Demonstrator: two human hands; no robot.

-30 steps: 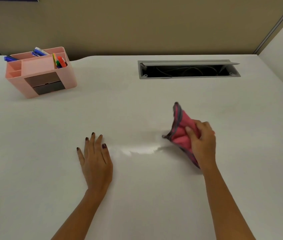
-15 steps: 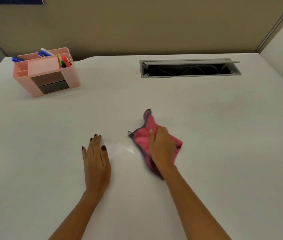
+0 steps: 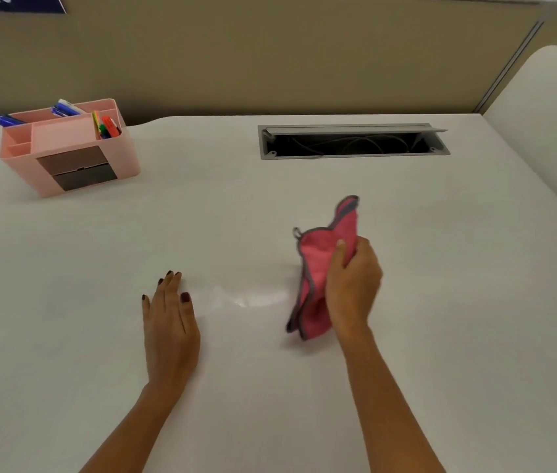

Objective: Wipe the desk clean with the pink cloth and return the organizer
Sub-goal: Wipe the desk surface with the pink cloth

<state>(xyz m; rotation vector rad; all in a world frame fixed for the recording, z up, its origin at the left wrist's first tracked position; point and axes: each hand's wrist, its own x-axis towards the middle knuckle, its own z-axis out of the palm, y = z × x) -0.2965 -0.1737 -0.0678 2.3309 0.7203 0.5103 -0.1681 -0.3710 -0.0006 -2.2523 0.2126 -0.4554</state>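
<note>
My right hand (image 3: 353,285) grips the pink cloth (image 3: 318,264), a crumpled rag with a grey hem, pressed against the white desk (image 3: 270,387) a little right of centre. A shiny damp streak (image 3: 253,298) runs on the desk just left of the cloth. My left hand (image 3: 169,322) lies flat on the desk, palm down with fingers together, holding nothing. The pink organizer (image 3: 69,148) stands at the far left corner of the desk, with blue pens and coloured markers sticking out of its back compartments.
An open grey cable tray (image 3: 353,141) with dark cables inside is cut into the desk's far edge at right of centre. A beige partition wall (image 3: 270,63) closes off the back. A second white surface (image 3: 549,124) adjoins at the far right.
My right hand swept the cloth left toward my left hand, then back to the right, leaving a damp streak. The left hand stayed flat in place.
</note>
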